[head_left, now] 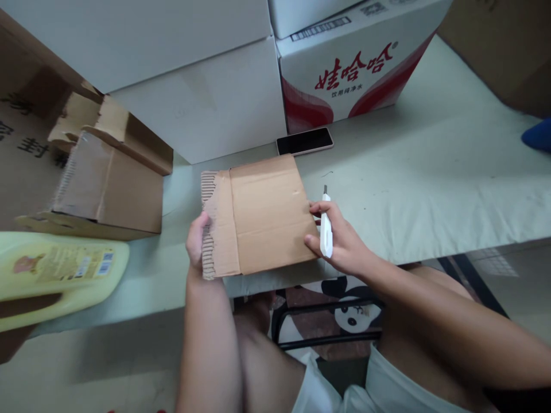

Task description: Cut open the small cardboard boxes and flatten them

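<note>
A flat brown cardboard piece [258,215] with a torn, corrugated left edge is held just above the pale table [430,183] near its front edge. My left hand [197,241] grips its left side, fingers behind the sheet and thumb in front. My right hand [340,235] holds the right edge with thumb and fingertips. The same hand also keeps a white utility knife [326,229] in its fingers, blade end pointing away from me.
A dark phone [305,141] lies behind the cardboard. White cartons [206,103] and a red-printed white box [353,63] stand at the back. A torn brown box [109,178] sits left, a yellow bottle [55,272] at the near left, a blue object [538,135] far right.
</note>
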### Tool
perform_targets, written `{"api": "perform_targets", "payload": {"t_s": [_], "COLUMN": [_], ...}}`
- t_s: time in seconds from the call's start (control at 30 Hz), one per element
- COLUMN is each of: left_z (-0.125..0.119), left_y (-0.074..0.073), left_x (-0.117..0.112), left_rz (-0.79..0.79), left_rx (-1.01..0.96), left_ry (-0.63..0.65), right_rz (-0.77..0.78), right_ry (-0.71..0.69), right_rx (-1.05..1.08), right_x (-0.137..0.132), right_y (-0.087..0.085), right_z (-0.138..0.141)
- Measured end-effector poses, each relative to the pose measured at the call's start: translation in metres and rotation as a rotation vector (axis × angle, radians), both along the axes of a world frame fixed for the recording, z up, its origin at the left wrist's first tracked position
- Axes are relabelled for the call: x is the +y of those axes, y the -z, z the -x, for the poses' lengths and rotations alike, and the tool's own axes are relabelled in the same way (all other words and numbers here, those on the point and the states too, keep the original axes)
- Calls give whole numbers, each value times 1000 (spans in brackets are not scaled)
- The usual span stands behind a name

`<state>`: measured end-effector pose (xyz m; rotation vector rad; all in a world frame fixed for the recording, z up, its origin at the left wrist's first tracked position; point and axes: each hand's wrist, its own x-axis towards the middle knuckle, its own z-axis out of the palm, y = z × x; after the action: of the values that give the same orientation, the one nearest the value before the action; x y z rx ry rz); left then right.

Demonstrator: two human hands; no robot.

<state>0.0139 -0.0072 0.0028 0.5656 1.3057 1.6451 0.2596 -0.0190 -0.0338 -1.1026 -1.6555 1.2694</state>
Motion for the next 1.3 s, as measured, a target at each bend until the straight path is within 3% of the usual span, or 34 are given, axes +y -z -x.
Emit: {"api": "perform_targets", "payload": {"t_s": [0.27, 0.47, 1.07, 1.3], "left_z": [-2, -6, -6, -8], "left_y": [2, -3, 3, 5], "left_x": [2, 3, 3, 6], "left_rz": [-48, 32, -93, -94], "left_rx": [-33, -150, -100, -132], "left_ry": [-54, -90, -74, -125], "right_rz": [13, 13, -10, -13], "right_ry": [-11, -10, -11, -18], "right_rx": [-18, -32, -33, -34], "right_x": [0, 0, 0, 0], "right_y": [-2, -2, 3, 1], "right_z": [1, 1, -1, 0]}}
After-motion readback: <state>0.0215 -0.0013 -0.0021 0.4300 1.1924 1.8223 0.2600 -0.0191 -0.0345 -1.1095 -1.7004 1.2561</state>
